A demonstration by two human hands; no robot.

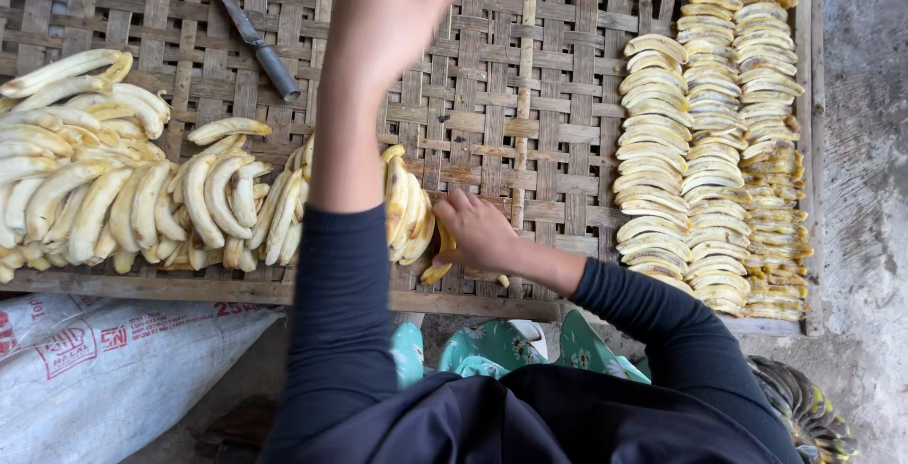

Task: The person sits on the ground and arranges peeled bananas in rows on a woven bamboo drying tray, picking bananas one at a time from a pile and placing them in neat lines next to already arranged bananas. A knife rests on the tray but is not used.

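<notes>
Your right hand [478, 229]: closed on 1 peeled banana [441, 254], low on the woven bamboo rack [530, 95]. Your left hand [392, 10]: raised, blurred, grip unreadable. Knife [253, 36]: upper left. Flattened banana rows [714, 133]: right.

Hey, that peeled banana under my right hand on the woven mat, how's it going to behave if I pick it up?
The peeled banana under your right hand is bare of skin, so it is probably slippery and soft and may bruise or snap under a hard pinch. Its curved shape suggests it will rock rather than roll on the woven mat. It looks light for its size.
</notes>
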